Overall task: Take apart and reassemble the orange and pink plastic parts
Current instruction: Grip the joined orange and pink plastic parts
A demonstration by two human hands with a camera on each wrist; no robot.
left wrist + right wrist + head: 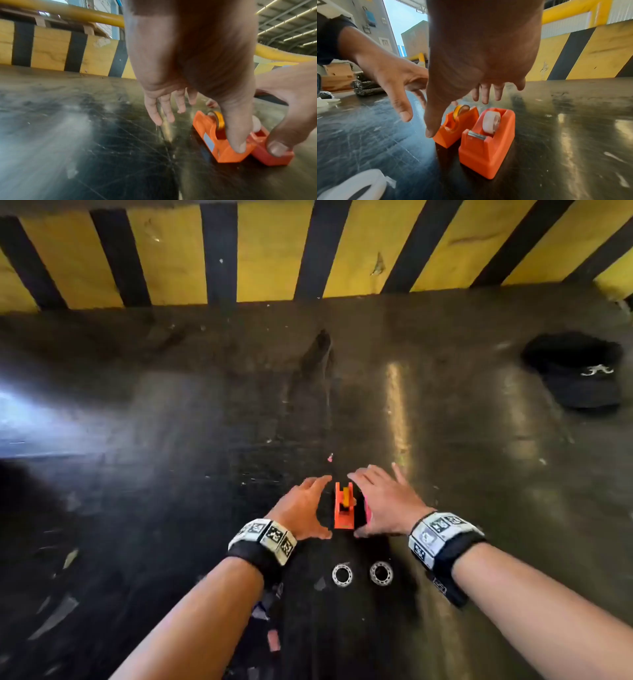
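We see two tape dispensers standing side by side on the dark, scratched table [445, 422], close in front of us. The orange dispenser [452, 129] holds a yellowish roll of tape [459, 110] in its cradle. The pink dispenser [488, 147], just to the right of the orange one, holds a white roll [491, 121], with its metal cutter at the near end.

Our left hand [301, 505] is spread wide just left of the orange dispenser, fingers straight, holding nothing. Our right hand [383, 501] is spread over the pink dispenser, fingers straight too; from the left wrist view its thumb seems to rest on that dispenser's near end.

Nearer to us than the orange dispenser lie two small metal rings [361, 574]. Far right of it lies a black cap [575, 371], and beyond it runs a yellow and black striped wall [274, 251].
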